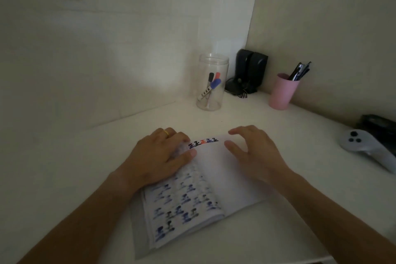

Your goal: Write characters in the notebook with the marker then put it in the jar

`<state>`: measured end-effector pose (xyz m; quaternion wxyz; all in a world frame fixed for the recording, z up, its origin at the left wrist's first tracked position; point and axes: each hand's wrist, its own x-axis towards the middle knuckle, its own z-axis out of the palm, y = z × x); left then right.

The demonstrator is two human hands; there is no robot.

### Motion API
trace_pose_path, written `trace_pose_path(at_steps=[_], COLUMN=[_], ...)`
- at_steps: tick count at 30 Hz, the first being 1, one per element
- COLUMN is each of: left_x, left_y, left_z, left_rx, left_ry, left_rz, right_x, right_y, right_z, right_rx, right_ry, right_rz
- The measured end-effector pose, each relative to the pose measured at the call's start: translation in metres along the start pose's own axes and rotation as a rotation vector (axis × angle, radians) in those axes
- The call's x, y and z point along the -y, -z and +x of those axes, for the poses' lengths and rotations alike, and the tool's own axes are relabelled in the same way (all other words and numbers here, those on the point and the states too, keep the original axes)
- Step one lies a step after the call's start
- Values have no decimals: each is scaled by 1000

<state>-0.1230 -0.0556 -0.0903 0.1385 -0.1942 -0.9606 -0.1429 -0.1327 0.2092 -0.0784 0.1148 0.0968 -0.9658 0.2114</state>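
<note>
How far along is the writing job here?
Looks nearly finished. A row of characters is written in the notebook, and three markers stand in the clear jar. The left hand holds the left pages; the right hand hovers open, holding nothing. Nothing obvious remains.

Bare surface [203, 120] lies open between the notebook [225, 178] and the clear jar [214, 64]; black speakers [251, 68] and a pink pen cup [281, 94] crowd the corner to its right.

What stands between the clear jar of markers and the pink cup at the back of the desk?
Two black speakers, side by side in the corner, as the head view shows.
</note>
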Motion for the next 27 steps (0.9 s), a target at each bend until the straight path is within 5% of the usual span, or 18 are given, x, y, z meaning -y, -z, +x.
trace_pose_path(at_steps=[27], left_x=[-2], left_y=[1], left_z=[6], left_rx=[66], left_ry=[-5], left_rz=[74], right_x=[-11], right_y=[-18], right_z=[-8], right_rx=[-70], right_ry=[58], right_rz=[-53])
